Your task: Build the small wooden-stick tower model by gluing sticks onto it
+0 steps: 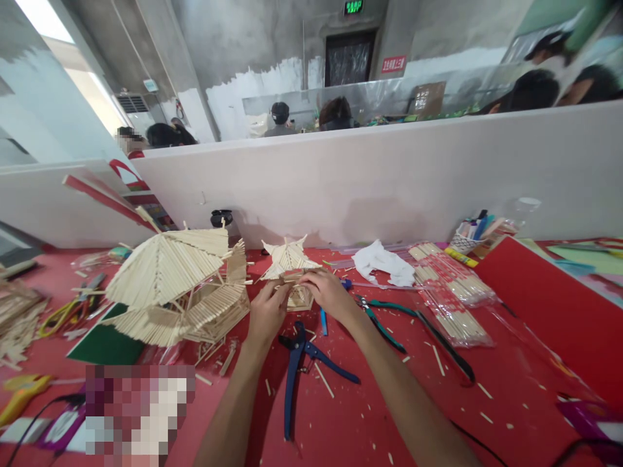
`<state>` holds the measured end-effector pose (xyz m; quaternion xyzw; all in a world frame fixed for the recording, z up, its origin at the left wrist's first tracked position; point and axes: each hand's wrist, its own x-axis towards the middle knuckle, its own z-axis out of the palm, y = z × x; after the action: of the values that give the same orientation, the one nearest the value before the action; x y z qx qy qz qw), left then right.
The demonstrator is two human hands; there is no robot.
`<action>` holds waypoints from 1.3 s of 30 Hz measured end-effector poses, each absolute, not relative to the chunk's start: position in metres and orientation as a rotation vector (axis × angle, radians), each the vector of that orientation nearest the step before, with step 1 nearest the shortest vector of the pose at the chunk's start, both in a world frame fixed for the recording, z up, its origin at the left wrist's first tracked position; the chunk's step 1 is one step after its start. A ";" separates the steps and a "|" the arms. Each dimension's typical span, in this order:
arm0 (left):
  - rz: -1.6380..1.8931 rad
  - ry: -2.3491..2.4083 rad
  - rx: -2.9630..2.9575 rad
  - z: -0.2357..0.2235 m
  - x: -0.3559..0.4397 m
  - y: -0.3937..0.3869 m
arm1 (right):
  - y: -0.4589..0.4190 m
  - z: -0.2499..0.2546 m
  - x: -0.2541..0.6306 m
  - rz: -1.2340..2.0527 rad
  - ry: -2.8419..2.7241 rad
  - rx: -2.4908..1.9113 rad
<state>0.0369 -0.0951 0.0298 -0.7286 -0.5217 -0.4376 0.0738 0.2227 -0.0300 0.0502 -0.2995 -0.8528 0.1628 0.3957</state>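
A small pavilion model [287, 256] of thin wooden sticks, with a pointed star-shaped roof, stands on the red table in front of me. My left hand [267, 311] is closed at its left side, fingertips just below the roof edge. From the right, my right hand [327, 292] pinches at the same place, its fingers bent toward the left ones. Part of the model's base [300, 298] shows between the hands; the exact contact is hidden by my fingers. Nearest to me lies a blue-handled cutter [299, 363], its handles spread.
A larger stick pavilion [168, 272] stands at left, beside pliers [73, 305]. Green-handled pliers [384, 318], a black rod [445, 347], bagged sticks [452, 292], white tissue [383, 263] and a red board [559, 305] lie right. A white partition [370, 175] rises behind; people sit beyond.
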 end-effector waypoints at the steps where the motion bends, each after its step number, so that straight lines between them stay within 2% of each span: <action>1: -1.325 -1.564 -2.185 0.029 0.037 -0.095 | -0.031 0.051 0.222 0.421 -2.164 -0.768; 6: -1.351 -1.538 -2.157 0.030 0.035 -0.096 | -0.033 0.058 0.226 0.463 -2.152 -0.773; 17: -1.117 -1.482 -2.152 0.030 0.035 -0.100 | -0.037 0.066 0.242 0.613 -2.166 -0.765; 25: -1.199 -1.517 -2.126 0.030 0.041 -0.097 | -0.034 0.054 0.233 0.417 -2.175 -0.729; 33: -1.260 -1.525 -2.052 0.033 0.048 -0.094 | -0.036 0.052 0.233 0.411 -2.180 -0.758; 39: -1.292 -1.569 -2.059 0.029 0.050 -0.090 | -0.037 0.049 0.229 0.266 -2.187 -0.768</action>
<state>0.0496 -0.0903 0.0288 -0.7062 -0.5382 -0.4431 0.1236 0.2287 -0.0371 0.0489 -0.3026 -0.8618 0.1049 0.3934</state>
